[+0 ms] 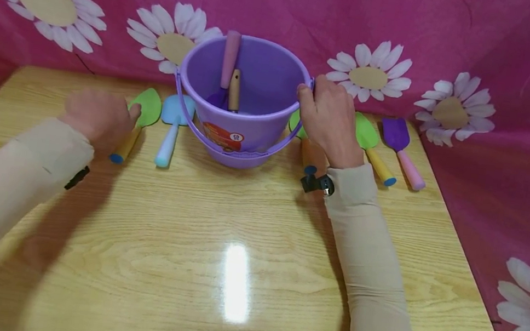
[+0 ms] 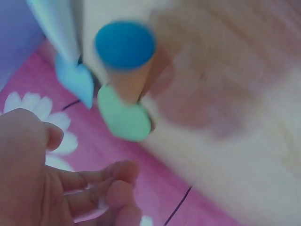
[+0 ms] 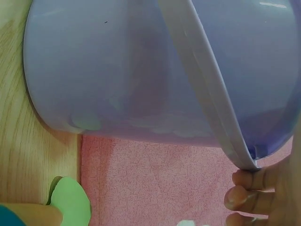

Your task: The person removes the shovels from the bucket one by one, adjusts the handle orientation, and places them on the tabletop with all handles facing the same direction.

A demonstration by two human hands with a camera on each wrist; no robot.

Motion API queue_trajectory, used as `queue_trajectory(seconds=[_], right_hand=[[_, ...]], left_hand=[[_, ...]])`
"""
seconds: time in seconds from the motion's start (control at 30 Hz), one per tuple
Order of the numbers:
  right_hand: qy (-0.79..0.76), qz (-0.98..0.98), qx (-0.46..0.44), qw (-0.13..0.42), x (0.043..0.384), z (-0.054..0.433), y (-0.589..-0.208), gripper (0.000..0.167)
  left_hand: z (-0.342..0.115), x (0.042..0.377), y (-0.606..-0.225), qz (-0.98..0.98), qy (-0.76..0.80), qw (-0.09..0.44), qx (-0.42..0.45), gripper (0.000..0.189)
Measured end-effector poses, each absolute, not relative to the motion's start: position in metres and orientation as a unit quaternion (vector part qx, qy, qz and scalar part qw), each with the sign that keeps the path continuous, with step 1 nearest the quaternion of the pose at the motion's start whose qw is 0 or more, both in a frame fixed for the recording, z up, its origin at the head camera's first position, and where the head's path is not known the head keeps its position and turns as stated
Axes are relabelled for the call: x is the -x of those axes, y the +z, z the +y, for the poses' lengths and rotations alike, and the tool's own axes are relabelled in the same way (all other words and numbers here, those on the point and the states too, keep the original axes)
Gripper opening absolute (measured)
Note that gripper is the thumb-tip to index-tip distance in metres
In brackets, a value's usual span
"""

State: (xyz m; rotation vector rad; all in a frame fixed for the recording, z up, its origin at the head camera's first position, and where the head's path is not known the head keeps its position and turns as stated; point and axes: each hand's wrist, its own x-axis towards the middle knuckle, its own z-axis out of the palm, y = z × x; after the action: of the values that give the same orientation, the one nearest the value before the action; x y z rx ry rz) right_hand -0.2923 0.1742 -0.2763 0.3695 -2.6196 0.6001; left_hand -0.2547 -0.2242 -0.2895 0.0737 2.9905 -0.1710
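Observation:
A purple bucket [image 1: 264, 135] stands upright on the table, its handle hanging down in front. My right hand [image 1: 328, 115] grips its rim on the right; in the right wrist view the fingers [image 3: 254, 197] are at the rim by the handle's end. Inside the bucket are a pink-handled tool [image 1: 230, 59] and a wooden-handled tool [image 1: 234, 93]. My left hand [image 1: 99, 117], blurred, hovers by a green trowel [image 1: 148, 107] with a yellow handle. Its fingers are loosely bent with nothing between them in the left wrist view. A blue shovel [image 1: 167, 142] lies between that trowel and the bucket.
Right of the bucket lie a green trowel [image 1: 309, 157] partly hidden by my right hand, another green trowel [image 1: 367, 133] and a purple shovel [image 1: 396, 133] with a pink handle. A pink cloth with daisies [image 1: 285, 2] hangs behind the wooden table [image 1: 161, 241].

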Motion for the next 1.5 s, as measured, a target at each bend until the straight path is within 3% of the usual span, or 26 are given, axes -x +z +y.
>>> queue_trajectory(seconds=[0.5,0.9,1.1,1.3,1.5], right_hand=[[0.219,-0.943,-0.131,0.211,0.293,0.174,-0.276,0.045],[0.22,-0.947,-0.127,0.196,0.293,0.175,-0.275,0.045],[0.219,-0.948,-0.124,0.197,0.291,0.174,-0.275,0.044],[0.222,-0.948,-0.122,0.19,0.284,0.171,-0.273,0.042],[0.22,-0.949,-0.124,0.191,0.281,0.167,-0.269,0.041]], left_hand=[[-0.211,0.264,-0.208,0.989,-0.072,-0.098,-0.084,0.058],[-0.164,0.281,-0.185,0.946,-0.088,-0.229,-0.213,0.044],[-0.137,0.288,-0.18,0.928,-0.12,-0.223,-0.272,0.041],[-0.121,0.297,-0.182,0.866,-0.127,-0.257,-0.41,0.028],[-0.105,0.303,-0.181,0.846,-0.16,-0.206,-0.465,0.043]])
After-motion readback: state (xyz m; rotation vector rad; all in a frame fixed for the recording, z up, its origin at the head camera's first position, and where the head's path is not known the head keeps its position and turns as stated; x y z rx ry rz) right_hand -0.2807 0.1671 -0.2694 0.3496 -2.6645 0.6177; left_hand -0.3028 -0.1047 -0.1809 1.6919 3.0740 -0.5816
